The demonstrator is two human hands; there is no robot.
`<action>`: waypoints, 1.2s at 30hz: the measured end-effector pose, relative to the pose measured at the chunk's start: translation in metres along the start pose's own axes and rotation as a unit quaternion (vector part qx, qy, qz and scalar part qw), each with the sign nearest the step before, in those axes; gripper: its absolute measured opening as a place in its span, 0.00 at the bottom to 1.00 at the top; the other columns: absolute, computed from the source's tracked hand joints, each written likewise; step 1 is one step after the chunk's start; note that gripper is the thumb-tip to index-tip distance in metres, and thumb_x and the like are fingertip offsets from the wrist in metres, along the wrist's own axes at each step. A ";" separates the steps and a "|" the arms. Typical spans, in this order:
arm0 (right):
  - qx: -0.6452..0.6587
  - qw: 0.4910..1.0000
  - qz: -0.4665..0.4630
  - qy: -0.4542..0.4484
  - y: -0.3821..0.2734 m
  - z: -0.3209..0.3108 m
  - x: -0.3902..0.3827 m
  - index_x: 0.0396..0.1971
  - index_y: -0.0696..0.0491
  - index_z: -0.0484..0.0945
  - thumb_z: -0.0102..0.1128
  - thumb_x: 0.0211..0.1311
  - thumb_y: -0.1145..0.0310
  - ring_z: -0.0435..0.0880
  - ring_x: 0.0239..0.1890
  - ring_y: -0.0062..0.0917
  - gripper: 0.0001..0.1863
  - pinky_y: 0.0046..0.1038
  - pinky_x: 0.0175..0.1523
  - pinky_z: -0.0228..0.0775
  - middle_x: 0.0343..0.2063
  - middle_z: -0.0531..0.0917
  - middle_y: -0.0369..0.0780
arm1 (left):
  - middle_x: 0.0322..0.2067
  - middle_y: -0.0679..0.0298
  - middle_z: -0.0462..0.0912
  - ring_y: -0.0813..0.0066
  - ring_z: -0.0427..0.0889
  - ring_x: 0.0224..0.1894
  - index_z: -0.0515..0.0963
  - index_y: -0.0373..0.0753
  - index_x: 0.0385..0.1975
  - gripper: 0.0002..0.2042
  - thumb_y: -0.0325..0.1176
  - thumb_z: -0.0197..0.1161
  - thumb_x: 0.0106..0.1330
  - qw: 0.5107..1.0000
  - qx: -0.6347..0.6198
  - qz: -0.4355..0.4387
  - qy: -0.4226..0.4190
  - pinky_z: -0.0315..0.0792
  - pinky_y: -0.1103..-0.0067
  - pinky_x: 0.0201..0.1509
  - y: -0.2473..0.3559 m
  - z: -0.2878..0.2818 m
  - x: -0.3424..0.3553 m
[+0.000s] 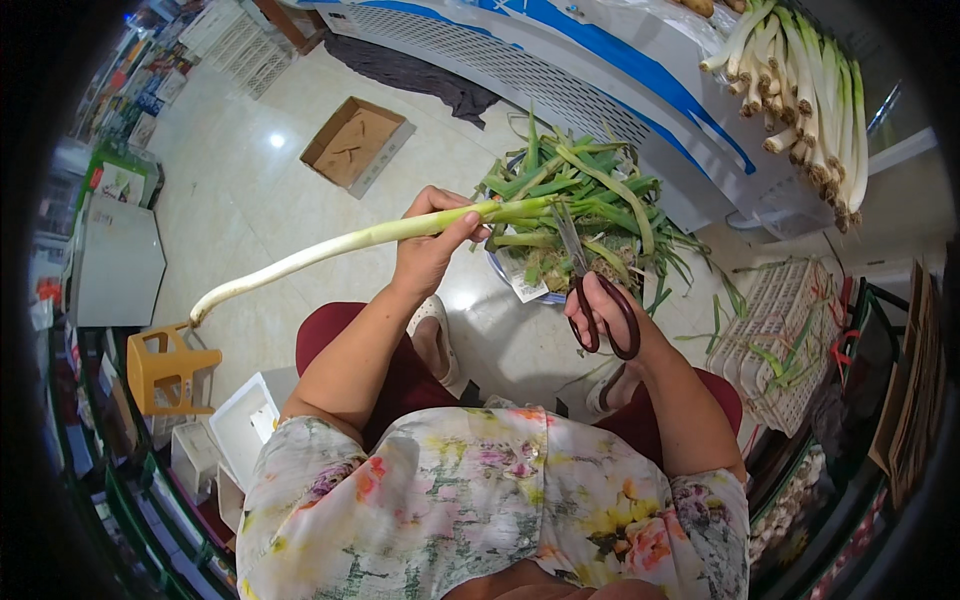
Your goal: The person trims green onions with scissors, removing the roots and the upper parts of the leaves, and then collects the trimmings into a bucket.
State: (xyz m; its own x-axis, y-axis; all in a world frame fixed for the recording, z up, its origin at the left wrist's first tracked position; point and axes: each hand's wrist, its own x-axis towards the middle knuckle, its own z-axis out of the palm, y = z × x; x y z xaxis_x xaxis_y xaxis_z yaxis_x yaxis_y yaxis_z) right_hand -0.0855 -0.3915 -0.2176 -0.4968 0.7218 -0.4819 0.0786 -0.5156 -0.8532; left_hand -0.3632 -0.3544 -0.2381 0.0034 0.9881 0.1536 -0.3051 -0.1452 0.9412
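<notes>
I take the heap of green leaves (628, 190) as my landmark. The leek (360, 240) lies across my view, its white shank running out to the left of the heap and its green end over the heap itself. My left hand (432, 240) has its grip closed around the stalk, just left of the heap. My right hand (605, 308), at the heap's near side, has its grip wrapped around the handles of the scissors (570, 242), whose blades stand at the leek's green end; I cannot tell whether they have bitten in.

The heap suggests plenty of trimming is done. This leek looks partly finished: its shank is clean, but green leaf remains at the tip, and roots show at the far end. Beyond the heap and to its right lies a bunch of leeks (805, 110); most of their tops leave my view, so I cannot judge whether they are finished or waiting.
</notes>
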 end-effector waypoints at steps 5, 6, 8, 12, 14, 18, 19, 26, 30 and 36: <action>-0.220 0.960 -0.107 0.136 0.036 -0.010 0.019 0.27 0.56 0.72 0.59 0.67 0.49 0.75 0.19 0.27 0.23 0.30 0.28 0.68 0.17 0.74 0.38 | 0.41 0.56 0.79 0.75 0.81 0.40 0.69 0.36 0.35 0.09 0.21 0.64 0.64 0.995 0.081 0.048 -0.043 0.78 0.80 0.43 0.003 0.004 0.001; -0.267 0.940 -0.139 0.160 0.032 -0.007 0.018 0.27 0.57 0.72 0.62 0.64 0.50 0.76 0.20 0.31 0.23 0.33 0.29 0.68 0.18 0.75 0.39 | 0.41 0.56 0.78 0.75 0.81 0.41 0.70 0.36 0.35 0.09 0.21 0.65 0.63 0.991 0.104 0.070 -0.052 0.77 0.80 0.43 0.002 0.002 -0.001; -0.357 0.888 -0.202 0.210 0.016 0.004 0.010 0.27 0.57 0.71 0.69 0.59 0.54 0.77 0.22 0.38 0.22 0.38 0.31 0.69 0.18 0.76 0.42 | 0.42 0.56 0.78 0.75 0.80 0.43 0.70 0.36 0.35 0.10 0.20 0.65 0.62 0.980 0.147 0.115 -0.073 0.76 0.80 0.45 -0.001 -0.001 -0.004; -0.449 0.814 -0.230 0.288 0.011 0.006 0.012 0.29 0.58 0.71 0.73 0.50 0.49 0.80 0.30 0.47 0.27 0.43 0.36 0.71 0.25 0.79 0.48 | 0.45 0.56 0.75 0.73 0.79 0.47 0.71 0.35 0.36 0.10 0.17 0.65 0.62 0.978 0.127 0.130 -0.102 0.76 0.78 0.49 0.004 0.008 -0.011; -0.476 0.788 -0.253 0.299 0.009 0.005 0.014 0.30 0.58 0.71 0.73 0.50 0.49 0.79 0.32 0.48 0.28 0.44 0.38 0.71 0.26 0.78 0.49 | 0.46 0.56 0.75 0.72 0.80 0.46 0.72 0.35 0.37 0.10 0.17 0.64 0.62 0.982 0.106 0.119 -0.102 0.76 0.77 0.50 0.004 0.007 -0.012; -0.481 0.772 -0.287 0.299 0.005 0.004 0.015 0.32 0.59 0.70 0.74 0.50 0.49 0.79 0.34 0.48 0.28 0.44 0.41 0.71 0.27 0.79 0.50 | 0.45 0.55 0.76 0.71 0.80 0.45 0.73 0.35 0.37 0.10 0.17 0.66 0.60 0.986 0.083 0.115 -0.092 0.77 0.76 0.49 0.009 0.007 -0.012; -0.454 0.803 -0.269 0.279 0.005 0.004 0.015 0.32 0.59 0.70 0.74 0.50 0.50 0.80 0.33 0.47 0.28 0.43 0.40 0.71 0.27 0.79 0.50 | 0.44 0.55 0.77 0.70 0.81 0.45 0.73 0.35 0.37 0.10 0.18 0.67 0.59 0.985 0.085 0.118 -0.090 0.77 0.76 0.49 0.009 0.005 -0.012; -0.401 0.853 -0.218 0.252 0.005 0.012 0.010 0.29 0.59 0.70 0.73 0.52 0.50 0.81 0.25 0.43 0.28 0.40 0.32 0.73 0.21 0.80 0.47 | 0.42 0.54 0.80 0.70 0.80 0.40 0.76 0.36 0.37 0.13 0.20 0.71 0.56 0.884 0.311 0.308 -0.163 0.74 0.77 0.42 0.010 -0.003 -0.008; -0.420 0.832 -0.230 0.280 0.008 0.013 0.012 0.26 0.58 0.71 0.74 0.51 0.50 0.81 0.21 0.43 0.27 0.40 0.29 0.72 0.17 0.79 0.44 | 0.42 0.54 0.80 0.70 0.80 0.41 0.76 0.36 0.37 0.13 0.20 0.71 0.56 0.881 0.316 0.312 -0.162 0.74 0.77 0.41 0.010 -0.001 -0.009; -0.282 0.901 -0.217 0.249 0.018 0.005 0.020 0.19 0.56 0.72 0.71 0.56 0.53 0.74 0.15 0.33 0.23 0.35 0.25 0.68 0.13 0.75 0.42 | 0.43 0.54 0.77 0.69 0.81 0.44 0.72 0.34 0.36 0.08 0.19 0.65 0.62 0.986 0.119 0.097 -0.062 0.79 0.74 0.49 0.001 0.003 -0.011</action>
State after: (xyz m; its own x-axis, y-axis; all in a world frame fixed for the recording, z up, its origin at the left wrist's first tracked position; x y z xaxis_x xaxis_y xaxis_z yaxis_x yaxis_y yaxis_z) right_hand -0.0986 -0.3889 -0.2410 -0.1481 0.9889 0.0118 0.4659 0.0803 -0.8812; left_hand -0.3602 -0.3652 -0.2379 0.0878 0.9294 0.3586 -0.0794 -0.3523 0.9325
